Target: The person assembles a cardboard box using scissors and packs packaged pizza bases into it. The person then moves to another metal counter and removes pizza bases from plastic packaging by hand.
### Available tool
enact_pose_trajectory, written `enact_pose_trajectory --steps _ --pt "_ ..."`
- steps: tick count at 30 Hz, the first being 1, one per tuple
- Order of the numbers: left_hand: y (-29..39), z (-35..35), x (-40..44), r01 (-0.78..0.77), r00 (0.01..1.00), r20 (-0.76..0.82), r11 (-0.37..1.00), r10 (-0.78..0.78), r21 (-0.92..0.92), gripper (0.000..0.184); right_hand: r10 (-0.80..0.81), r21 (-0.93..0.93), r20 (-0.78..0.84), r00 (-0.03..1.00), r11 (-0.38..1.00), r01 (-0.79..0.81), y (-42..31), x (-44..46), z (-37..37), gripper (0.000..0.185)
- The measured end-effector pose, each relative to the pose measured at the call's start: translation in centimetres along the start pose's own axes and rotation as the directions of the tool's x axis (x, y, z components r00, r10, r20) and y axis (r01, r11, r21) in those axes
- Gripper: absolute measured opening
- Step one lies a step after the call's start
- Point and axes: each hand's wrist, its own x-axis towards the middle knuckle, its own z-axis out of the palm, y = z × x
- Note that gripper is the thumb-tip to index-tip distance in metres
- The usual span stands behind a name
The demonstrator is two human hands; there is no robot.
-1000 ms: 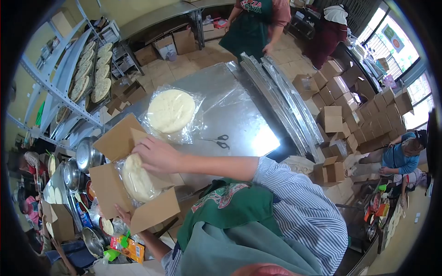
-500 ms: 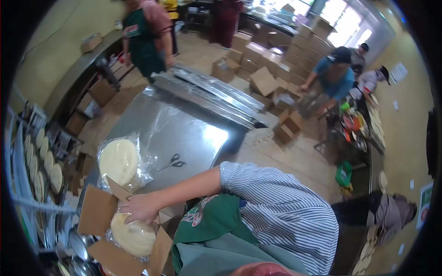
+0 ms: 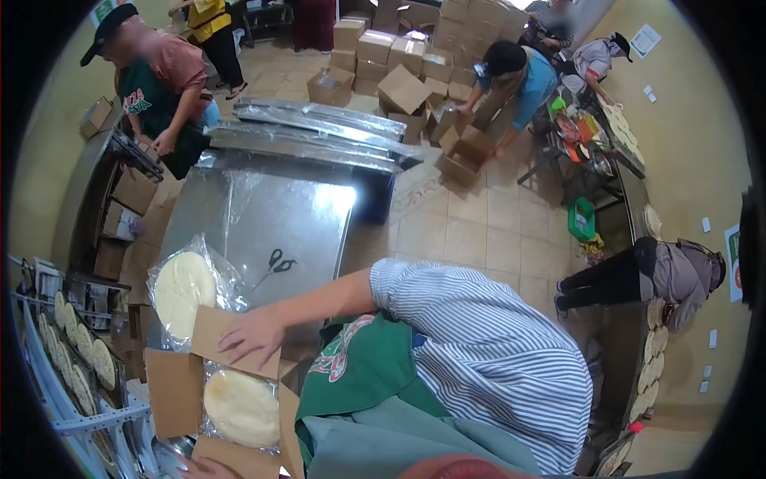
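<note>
An open cardboard box stands near me with its flaps spread. Inside lies a round pale pizza base in clear plastic. My right hand rests on the box's far flap, fingers spread. At the bottom edge, partly out of view, my left hand is at the near flap with its fingers stretched out. Just beyond the box, another plastic-wrapped pizza base lies on the metal table. Black-handled scissors lie on the table beside it.
Long metal pieces in plastic wrap lie across the table's far end. Racks of round bases stand at left. A co-worker bends over an open carton. Stacked cartons and a green basket stand beyond.
My right hand has moved from over the boxed pizza base onto the far flap. My left hand has come into view at the bottom. The camera view has turned.
</note>
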Motion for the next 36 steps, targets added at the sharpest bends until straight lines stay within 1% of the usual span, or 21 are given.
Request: enact_pose_trajectory --steps 1,4,5,8,11,14,15,17,18,20,21,22,23,24,25,26,27,28,30,33,36 --pt "-0.4 1.0 -0.6 0.0 0.997 0.08 0.999 -0.002 0.033 0.044 0.037 -0.022 -0.025 0.999 0.999 -0.038 -0.8 0.6 -0.7 0.054" --pt "2.5 -0.3 -2.1 0.104 0.941 0.287 0.96 -0.18 0.26 0.049 0.228 -0.201 0.192 0.955 0.961 -0.189 -2.3 4.5 -1.6 0.046" --pt "3.2 -0.8 -2.2 0.066 0.941 0.3 0.955 -0.156 0.29 0.052 0.168 -0.355 0.105 0.98 0.927 -0.121 -1.6 5.7 0.0 0.04" --pt "2.9 -1.2 -1.7 -0.081 0.924 0.381 0.986 0.02 0.144 0.051 0.203 -0.353 0.162 0.966 0.926 -0.136 -1.5 9.1 2.6 0.045" --pt "1.6 2.7 -2.9 -0.157 0.925 0.329 0.979 0.191 -0.127 0.049 0.257 -0.221 0.284 0.924 0.955 -0.197 -1.5 10.4 5.0 0.056" --pt "2.6 2.9 -3.9 -0.256 0.914 0.322 0.967 0.246 -0.013 0.049 0.342 -0.307 0.417 0.842 0.925 -0.224 0.7 10.0 9.3 0.075" --pt "3.4 2.0 -3.8 -0.218 0.918 0.326 0.974 0.225 -0.06 0.047 0.395 -0.363 0.404 0.825 0.897 -0.252 0.4 10.3 9.4 0.077" --pt "2.0 3.6 -4.2 -0.264 0.91 0.299 0.957 0.288 -0.118 0.046 0.489 -0.455 0.367 0.792 0.836 -0.306 -0.7 12.0 9.7 0.082" --pt "1.1 4.5 -4.3 -0.281 0.907 0.285 0.95 0.309 -0.134 0.045 0.557 -0.469 0.422 0.716 0.81 -0.353 -0.9 12.8 9.5 0.081" --pt "1.7 4.5 -4.6 -0.159 0.943 0.235 0.938 0.237 -0.308 0.043 0.636 -0.485 0.54 0.552 0.771 -0.413 -0.3 15.1 9.5 0.079" --pt "3.2 2.9 -3.9 -0.088 0.958 0.216 0.912 0.187 -0.401 0.041 0.515 -0.32 0.742 0.43 0.834 -0.449 3.9 14.8 14.0 0.076" --pt "2.1 4.1 -4.3 -0.161 0.946 0.225 0.942 0.233 -0.295 0.041 0.334 -0.162 0.896 0.293 0.86 -0.484 8.2 15.4 19.0 0.073" --pt "1.7 4.9 -4.5 -0.147 0.95 0.211 0.927 0.229 -0.346 0.041 0.478 -0.296 0.85 0.221 0.781 -0.55 5.4 16.2 14.6 0.076" --pt "1.7 5.0 -4.5 -0.113 0.965 0.163 0.887 0.206 -0.448 0.041 0.386 -0.128 0.875 0.293 0.768 -0.628 4.0 15.9 10.9 0.079" --pt "1.8 4.6 -4.4 -0.111 0.972 0.138 0.889 0.191 -0.444 0.04 0.336 -0.089 0.924 0.185 0.656 -0.749 4.7 15.9 11.4 0.081" --pt "2.1 4.6 -4.4 -0.047 0.983 0.129 0.868 0.127 -0.493 0.04 0.387 -0.175 0.916 0.105 0.62 -0.765 3.6 16.5 9.8 0.083" --pt "1.2 6.0 -4.8 -0.074 0.986 0.09 0.855 0.14 -0.514 0.04 0.373 -0.201 0.926 0.059 0.619 -0.759 4.1 16.6 10.7 0.085" --pt "1.4 5.4 -4.6 -0.012 0.985 0.141 0.86 0.098 -0.509 0.041 0.375 -0.24 0.927 0.01 0.614 -0.752 5.0 16.7 11.6 0.088" --pt "1.3 4.7 -4.8 0.028 0.984 0.168 0.866 0.065 -0.499 0.042 0.453 -0.241 0.887 0.084 0.612 -0.753 2.8 18.0 8.7 0.092" --pt "1.7 4.3 -4.7 0.076 0.98 0.194 0.84 0.035 -0.537 0.042 0.519 -0.191 0.831 0.201 0.605 -0.773 2.8 17.3 8.9 0.098" --pt "1.7 4.6 -4.8 0.096 0.981 0.196 0.833 0.015 -0.545 0.041 0.512 -0.202 0.812 0.281 0.698 -0.687 3.1 17.2 9.6 0.105"
